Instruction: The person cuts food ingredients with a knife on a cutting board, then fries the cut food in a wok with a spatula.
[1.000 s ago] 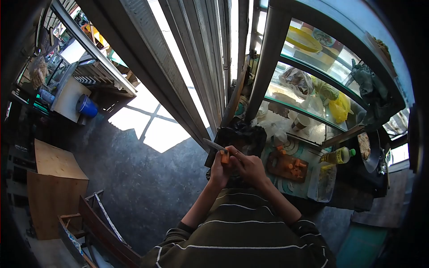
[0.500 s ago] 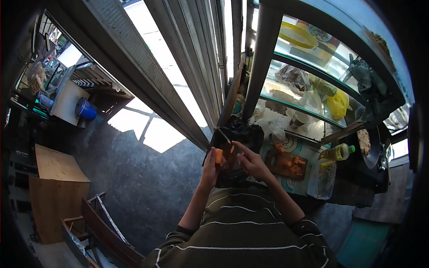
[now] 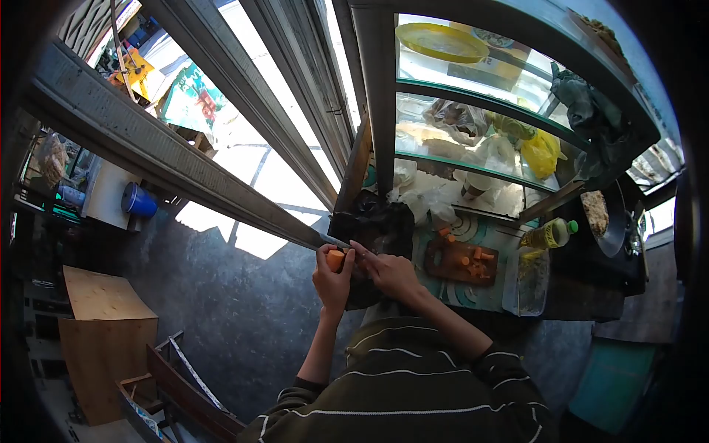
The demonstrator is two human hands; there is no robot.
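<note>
My left hand (image 3: 332, 288) is closed around a short piece of orange carrot (image 3: 335, 261). In my right hand (image 3: 391, 275) is a knife (image 3: 334, 241), its blade pointing left just past the carrot and the index finger stretched along it. Most of the handle is hidden by the fingers. Both hands meet over the left edge of a black plastic bag (image 3: 388, 218). To their right, a brown cutting board (image 3: 439, 267) bears several carrot pieces (image 3: 478, 261).
A clear plastic tub (image 3: 526, 295) and an oil bottle (image 3: 548, 234) stand right of the board. Beyond is a glass display case (image 3: 495, 161) with bagged food. Further right sits a dark pan (image 3: 611, 235). A metal shutter frame (image 3: 214, 173) is close on the left.
Both hands have shifted left and the knife now lies against the carrot's upper end, where before it was held up and apart. The view has turned somewhat.
</note>
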